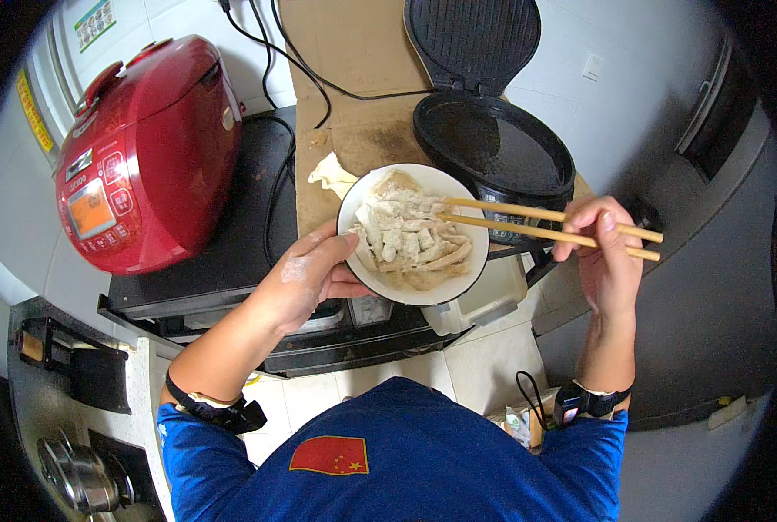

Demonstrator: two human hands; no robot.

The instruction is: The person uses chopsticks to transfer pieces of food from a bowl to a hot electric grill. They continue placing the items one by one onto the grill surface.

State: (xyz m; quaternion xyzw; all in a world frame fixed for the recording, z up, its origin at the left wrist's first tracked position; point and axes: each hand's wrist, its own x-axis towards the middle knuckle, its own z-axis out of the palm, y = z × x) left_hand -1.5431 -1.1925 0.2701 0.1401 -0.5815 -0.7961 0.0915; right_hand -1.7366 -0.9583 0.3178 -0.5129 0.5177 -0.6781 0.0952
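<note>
My left hand (310,274), dusted with white powder, grips the left rim of a white bowl (414,297) with a dark edge. Pale strips and chunks of food (408,241), coated in what looks like flour, fill much of the bowl. In my right hand (600,238) is a pair of wooden chopsticks (532,222), slightly apart, their tips at the food on the bowl's right side. Behind the bowl to the right, a black electric griddle (499,137) stands with its ridged lid (476,39) raised. A crumpled off-white piece (331,175) lies just left of the bowl, its material unclear.
A red Cuckoo rice cooker (160,156) stands on the black shelf unit (166,287) at left. Brown cardboard (362,137) lies under the griddle, with black cords (284,130) running nearby. A pale plastic container (486,293) sits below the bowl. A metal pot (78,473) is at lower left.
</note>
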